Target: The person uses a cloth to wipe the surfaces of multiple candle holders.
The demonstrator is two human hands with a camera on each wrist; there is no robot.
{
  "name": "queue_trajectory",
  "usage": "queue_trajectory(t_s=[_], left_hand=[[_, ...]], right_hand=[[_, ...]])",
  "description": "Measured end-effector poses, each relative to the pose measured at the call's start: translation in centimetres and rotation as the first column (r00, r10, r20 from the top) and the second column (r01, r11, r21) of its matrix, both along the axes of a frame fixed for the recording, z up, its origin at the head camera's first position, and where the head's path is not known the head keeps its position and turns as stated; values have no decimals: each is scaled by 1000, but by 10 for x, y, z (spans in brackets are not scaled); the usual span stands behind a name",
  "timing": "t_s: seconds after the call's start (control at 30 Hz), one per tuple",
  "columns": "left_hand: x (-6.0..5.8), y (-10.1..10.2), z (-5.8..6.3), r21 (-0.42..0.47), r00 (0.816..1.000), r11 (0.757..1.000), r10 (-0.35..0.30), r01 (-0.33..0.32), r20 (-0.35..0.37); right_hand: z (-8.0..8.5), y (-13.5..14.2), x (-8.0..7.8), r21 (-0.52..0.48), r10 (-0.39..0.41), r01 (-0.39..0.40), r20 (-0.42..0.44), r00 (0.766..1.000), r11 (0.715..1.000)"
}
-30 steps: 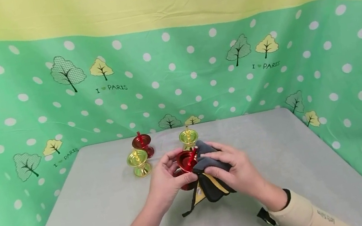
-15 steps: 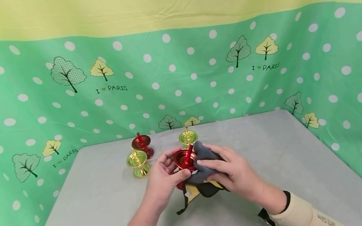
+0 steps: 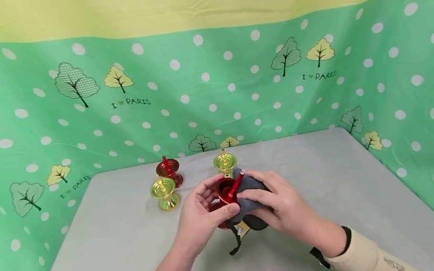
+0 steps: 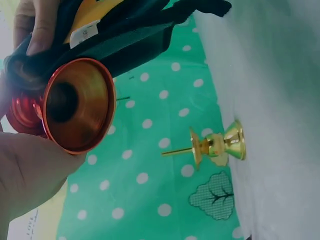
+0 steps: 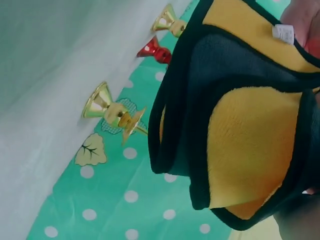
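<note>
My left hand (image 3: 198, 214) grips a shiny red metal candle holder (image 3: 223, 191) above the table, thumb in front and fingers behind. The holder is tilted, its thin stem leaning up to the right. In the left wrist view its hollow, flared base (image 4: 87, 107) faces the camera. My right hand (image 3: 285, 198) holds a folded cleaning cloth, grey on one side and yellow on the other with black edging (image 5: 250, 145), against the right side of the dish. A black loop and a white label show on the cloth. Part of the holder's body is hidden by fingers and cloth.
On the grey table (image 3: 134, 256), a gold candle holder (image 3: 165, 195) and a red one (image 3: 169, 172) stand close together at the back left. Another gold one (image 3: 225, 163) stands just behind my hands. Green dotted curtain (image 3: 209, 93) encloses the back and sides.
The held red candle holder tips further, its stem swinging to the right. The cloth has shifted and bunched up around the dish, with less yellow showing. The standing candle holders stay put.
</note>
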State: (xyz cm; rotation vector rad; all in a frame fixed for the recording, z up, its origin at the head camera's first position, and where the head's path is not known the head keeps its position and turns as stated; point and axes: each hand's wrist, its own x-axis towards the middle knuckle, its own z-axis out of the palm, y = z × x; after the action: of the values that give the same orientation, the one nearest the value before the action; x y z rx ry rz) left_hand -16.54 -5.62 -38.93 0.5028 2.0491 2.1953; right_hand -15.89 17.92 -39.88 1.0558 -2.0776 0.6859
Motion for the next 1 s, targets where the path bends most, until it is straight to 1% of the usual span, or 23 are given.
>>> queue_trajectory(t_s=[0.1,0.2,0.27,0.33,0.37,0.4,0.47,0.5,0.6,0.7,0.73,0.87,0.93,1.0], left_hand=[[0,-6,1,13,999,999,-40,40,3],[-1,-13,2,43,992,991,-125,124,15],[-3,-19,3,76,977,975,-211,209,18],[-4,-22,5,95,960,956,-281,277,25],[-5,-23,6,88,953,950,-302,298,27],[-5,-24,7,72,951,949,-310,307,25],[-4,-22,9,27,956,956,-294,293,23],[-4,-20,10,-3,962,962,-274,274,23],[0,-14,9,-94,982,977,-189,189,16],[5,-10,6,-132,991,982,-136,137,18],[6,-9,5,-135,991,982,-130,130,15],[12,-7,1,-98,987,983,-156,158,31],[15,-6,0,-74,987,984,-157,160,42],[17,-4,0,-47,989,989,-138,141,45]], right_hand=[[3,1,-3,0,22,-22,32,999,1000],[2,2,-7,-27,86,-85,46,995,996],[0,2,-10,-55,134,-132,34,990,990],[-1,0,-11,-77,161,-160,4,987,984],[-1,-2,-11,-89,160,-160,-10,987,983],[-1,-3,-10,-102,152,-154,-20,988,983],[-1,-7,-8,-131,117,-120,-26,993,984],[0,-8,-7,-144,94,-96,-23,995,985],[0,-11,-1,-171,22,-22,-1,1000,985],[0,-12,5,-158,-45,41,-23,999,987],[0,-12,7,-144,-64,59,-34,997,988],[0,-12,19,-72,-119,113,-87,989,991],[1,-11,26,-44,-136,132,-83,987,990],[3,-12,32,-29,-150,148,-80,985,989]])
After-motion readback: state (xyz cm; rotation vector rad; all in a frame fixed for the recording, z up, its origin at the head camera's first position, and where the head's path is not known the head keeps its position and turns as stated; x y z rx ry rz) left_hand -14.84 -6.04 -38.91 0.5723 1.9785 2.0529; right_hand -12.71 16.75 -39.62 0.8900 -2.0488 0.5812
